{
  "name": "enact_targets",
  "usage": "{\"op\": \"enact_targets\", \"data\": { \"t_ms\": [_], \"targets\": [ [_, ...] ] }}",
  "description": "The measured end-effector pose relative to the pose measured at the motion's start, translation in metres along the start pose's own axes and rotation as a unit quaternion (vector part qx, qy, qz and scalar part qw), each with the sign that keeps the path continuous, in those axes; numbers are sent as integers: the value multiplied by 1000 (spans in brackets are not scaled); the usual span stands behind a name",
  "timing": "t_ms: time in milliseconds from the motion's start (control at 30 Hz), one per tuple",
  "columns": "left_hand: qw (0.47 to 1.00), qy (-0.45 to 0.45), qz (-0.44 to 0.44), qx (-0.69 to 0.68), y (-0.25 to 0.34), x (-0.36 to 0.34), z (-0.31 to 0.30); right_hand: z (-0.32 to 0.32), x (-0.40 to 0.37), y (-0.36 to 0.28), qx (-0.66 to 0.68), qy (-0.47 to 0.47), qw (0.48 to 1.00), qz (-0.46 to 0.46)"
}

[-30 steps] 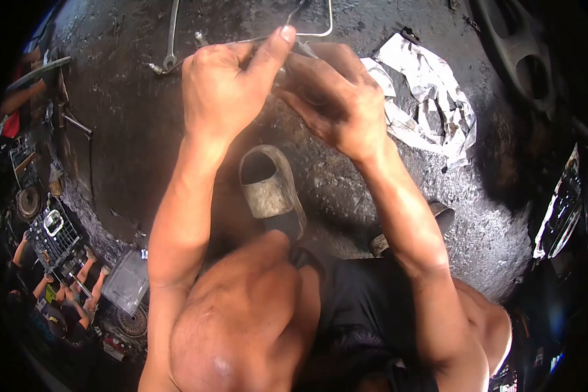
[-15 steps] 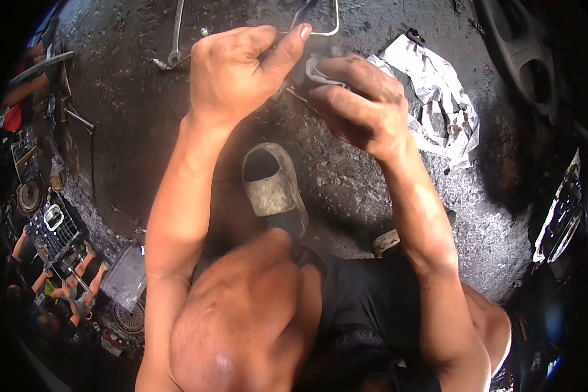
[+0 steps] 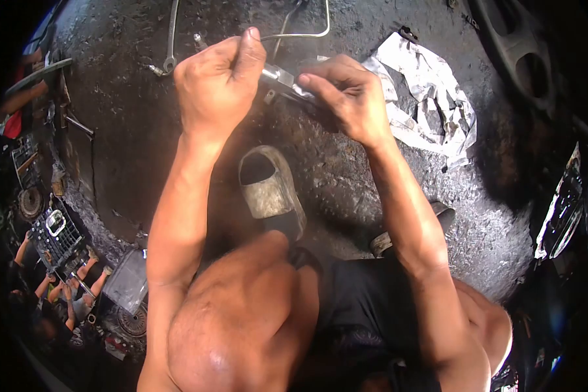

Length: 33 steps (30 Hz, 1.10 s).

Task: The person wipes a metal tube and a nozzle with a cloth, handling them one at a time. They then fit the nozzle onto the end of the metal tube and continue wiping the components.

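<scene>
My left hand [image 3: 217, 86] is closed, thumb pointing up, around a short shiny metal piece [image 3: 278, 76] that sticks out of the fist toward the right. At its other end my right hand [image 3: 354, 98] pinches a small pale sheet [image 3: 302, 90] against the metal. Whether the sheet is cloth or paper I cannot tell. Behind the left hand a thin bent metal tube [image 3: 307, 35] runs right and turns upward. A wrench [image 3: 172, 39] lies on the floor left of that hand. Near the right hand is a crumpled white cloth-like sheet [image 3: 431, 91].
A worn slide sandal [image 3: 268, 196] stands on the dark, oily floor [image 3: 346, 189] below my hands, with another sandal [image 3: 380, 244] by my right forearm. A dark metal arm-shaped part [image 3: 526, 59] lies upper right. At left are a grey bin [image 3: 127, 281], tools and other people's limbs.
Both hands have shifted slightly left. My right hand has turned, its thumb now showing on the pale sheet. More of the metal piece shows between the hands.
</scene>
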<state>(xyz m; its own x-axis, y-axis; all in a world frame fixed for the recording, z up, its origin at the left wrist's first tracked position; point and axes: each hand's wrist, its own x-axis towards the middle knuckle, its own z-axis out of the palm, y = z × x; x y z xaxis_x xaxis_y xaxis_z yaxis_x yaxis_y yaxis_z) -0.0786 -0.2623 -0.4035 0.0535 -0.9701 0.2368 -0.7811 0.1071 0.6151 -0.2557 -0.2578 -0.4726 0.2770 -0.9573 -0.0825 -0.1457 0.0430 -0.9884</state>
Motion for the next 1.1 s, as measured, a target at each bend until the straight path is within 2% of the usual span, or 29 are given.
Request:
{"op": "enact_targets", "data": {
  "t_ms": [33,100,133,167,233,300,367,500,600,700,767,833,867,967,1000,1033,1100],
  "targets": [
    [1000,-2,2,1,-2,0,0,1,-3,-6,1,3,1000,2],
    [1000,-4,-1,6,-4,1,0,5,-5,-33,140,102,983,52],
    [1000,-9,-8,10,1,1,0,12,-2,-43,126,116,984,-40],
    [1000,-12,-11,13,5,2,0,19,-3,-34,93,95,990,-51],
    [1000,2,6,18,1,1,4,22,-2,-23,0,134,982,-136],
    [999,18,18,29,-4,1,1,20,-3,-9,6,127,988,-89],
    [1000,-1,-25,11,-3,-4,-2,14,-2,-17,-13,136,986,-91],
    [999,-10,-16,33,1,-3,-1,25,-5,-27,28,136,980,-143],
    [1000,7,22,10,-1,-5,-6,15,-10,10,11,89,996,-22],
    [998,28,40,40,-6,-8,-2,5,-12,-11,179,94,969,139],
    [999,-2,17,42,-1,-9,-4,-3,-5,-36,282,76,947,132],
    [996,29,82,31,-5,-8,0,2,-3,-50,143,97,985,27],
    [994,31,94,55,-3,-9,0,9,-1,-45,72,98,989,-86],
    [994,17,99,47,-1,-6,-2,9,-4,-28,69,63,996,7],
    [998,-2,61,35,-2,-8,-6,5,-5,-11,28,35,999,4],
    [997,-6,64,34,-1,-9,-6,4,-3,-11,17,38,999,-10],
    [996,5,79,48,0,-9,-4,3,-8,-15,86,92,992,1]
  ]
}}
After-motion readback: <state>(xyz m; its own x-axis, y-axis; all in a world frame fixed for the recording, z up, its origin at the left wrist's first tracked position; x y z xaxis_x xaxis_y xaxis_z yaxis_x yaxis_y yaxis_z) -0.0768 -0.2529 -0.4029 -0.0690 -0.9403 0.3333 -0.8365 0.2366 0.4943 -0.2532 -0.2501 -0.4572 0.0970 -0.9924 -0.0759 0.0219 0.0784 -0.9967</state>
